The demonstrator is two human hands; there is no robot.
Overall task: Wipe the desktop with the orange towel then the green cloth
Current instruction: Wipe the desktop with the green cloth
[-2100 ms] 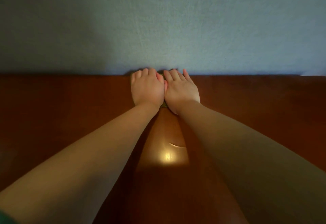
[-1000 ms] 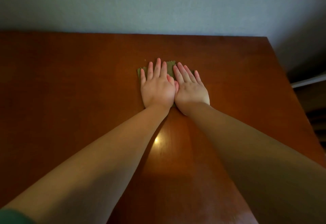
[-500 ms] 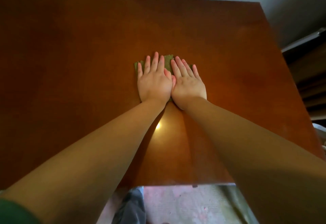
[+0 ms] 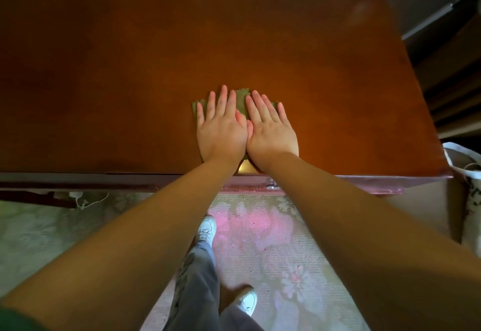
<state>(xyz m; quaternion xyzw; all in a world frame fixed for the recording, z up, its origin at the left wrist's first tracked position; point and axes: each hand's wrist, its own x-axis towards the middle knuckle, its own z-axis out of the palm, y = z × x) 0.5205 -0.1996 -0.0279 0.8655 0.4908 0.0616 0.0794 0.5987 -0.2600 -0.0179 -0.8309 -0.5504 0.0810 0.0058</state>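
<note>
views: 1, head-worn, wide-angle | position: above the desktop (image 4: 109,65), over its near edge | facing: forward, steeply down | range: near | covers: desktop's near edge and right edge, rug (image 4: 260,239) below the near edge

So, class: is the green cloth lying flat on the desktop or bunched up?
Flat: the green cloth lies spread under the left hand and right hand, both pressing with straight fingers. Folded layers: cannot tell.

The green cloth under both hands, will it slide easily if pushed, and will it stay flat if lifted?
The green cloth probably slides easily: the desktop looks glossy. Lifted, it would likely droop, since it lies thin and flat under the left hand and right hand.
</note>
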